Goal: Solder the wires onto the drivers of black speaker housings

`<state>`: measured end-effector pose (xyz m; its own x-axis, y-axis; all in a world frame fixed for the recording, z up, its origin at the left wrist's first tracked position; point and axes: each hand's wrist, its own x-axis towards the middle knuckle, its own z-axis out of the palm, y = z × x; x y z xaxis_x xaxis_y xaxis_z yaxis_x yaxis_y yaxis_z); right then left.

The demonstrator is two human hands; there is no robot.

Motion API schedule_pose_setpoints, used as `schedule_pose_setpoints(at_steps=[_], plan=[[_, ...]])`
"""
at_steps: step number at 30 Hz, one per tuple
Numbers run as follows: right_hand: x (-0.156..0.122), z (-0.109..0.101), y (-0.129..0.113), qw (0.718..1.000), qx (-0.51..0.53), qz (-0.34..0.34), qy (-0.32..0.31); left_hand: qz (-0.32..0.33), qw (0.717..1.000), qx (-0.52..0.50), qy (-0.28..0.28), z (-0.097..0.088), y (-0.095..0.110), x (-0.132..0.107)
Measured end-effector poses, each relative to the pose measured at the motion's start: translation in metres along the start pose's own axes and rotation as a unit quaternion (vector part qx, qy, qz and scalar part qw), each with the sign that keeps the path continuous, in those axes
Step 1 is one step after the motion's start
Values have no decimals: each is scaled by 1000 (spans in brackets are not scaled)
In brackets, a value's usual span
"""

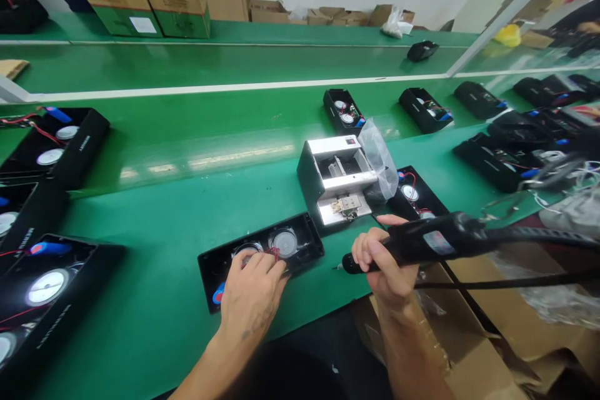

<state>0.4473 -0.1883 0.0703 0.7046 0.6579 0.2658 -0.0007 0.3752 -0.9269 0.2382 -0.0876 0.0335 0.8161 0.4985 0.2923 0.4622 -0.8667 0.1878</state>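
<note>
My left hand (253,290) is closed over the near side of an open black speaker housing (307,244), its fingers curled inside and covering part of one speaker. A second round grey speaker (284,242) shows beside my fingers, with thin red wires next to it. At the left end of the housing lies a blue cylindrical battery (219,293). My right hand (387,262) is wrapped round a black electric screwdriver (422,242). The bit points left, apart from the housing and just to its right. Behind the screwdriver stands a silver and black screw feeder (335,181).
Open black speaker housings (51,300) line the left side. More housings (424,109) stand at the back and right. A clear plastic bag (379,159) hangs against the feeder. Cardboard boxes (175,6) occupy the rear shelf; cardboard (497,300) lies below right, near the screwdriver's cable.
</note>
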Motion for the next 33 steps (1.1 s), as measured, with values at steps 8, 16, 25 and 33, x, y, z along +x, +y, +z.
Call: schedule_pose_setpoints(at_steps=[8,16,25,33], plan=[[-1,-4,-2,1000,-10,-9,-18,11,1000,5,3,-1,0,-3],[-4,-11,16,999,-49,14,-11,-4,999,-45,2,-1,-3,-2],[-4,-13,19,998,-45,30,-15,-10,997,-70,12,2,-5,-2],[-1,-13,24,999,-31,25,1,-4,998,-66,-14,0,-8,3]])
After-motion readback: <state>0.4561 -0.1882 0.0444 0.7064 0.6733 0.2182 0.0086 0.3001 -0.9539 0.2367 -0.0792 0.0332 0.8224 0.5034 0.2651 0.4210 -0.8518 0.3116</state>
